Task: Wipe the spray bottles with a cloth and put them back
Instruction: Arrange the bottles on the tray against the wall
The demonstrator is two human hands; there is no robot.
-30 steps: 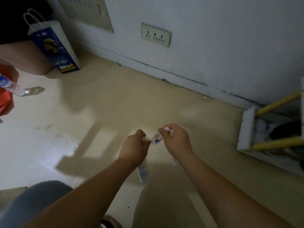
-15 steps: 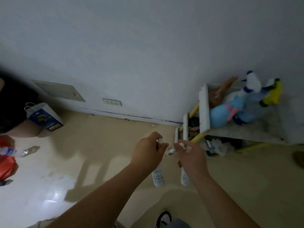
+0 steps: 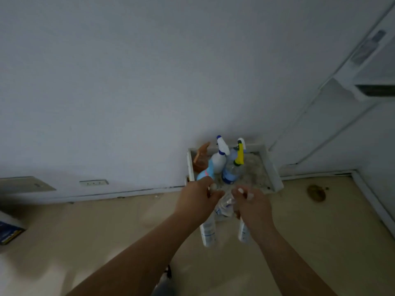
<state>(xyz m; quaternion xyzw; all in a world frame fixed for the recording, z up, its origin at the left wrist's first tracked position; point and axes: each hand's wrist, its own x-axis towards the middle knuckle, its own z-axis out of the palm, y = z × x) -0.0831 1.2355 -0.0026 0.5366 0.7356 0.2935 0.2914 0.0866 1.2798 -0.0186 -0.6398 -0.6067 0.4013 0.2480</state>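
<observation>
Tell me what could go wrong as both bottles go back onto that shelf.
1. The left hand and right hand each grip a white bottle near its top, so the left bottle and right bottle hang down; either might slip or swing into the shelf rim.
2. The spray bottles standing on the shelf crowd its left side; setting down there could topple them. The right side looks freer.

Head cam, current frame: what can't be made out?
Head view:
- Tops of the left bottle and right bottle: hidden inside the left hand and right hand.
- Bottle labels: blurred, unreadable.
- Crumpled thing between the hands: blurred; cloth or plastic, cannot tell.
- Blue bag: cut off by left edge.
</observation>
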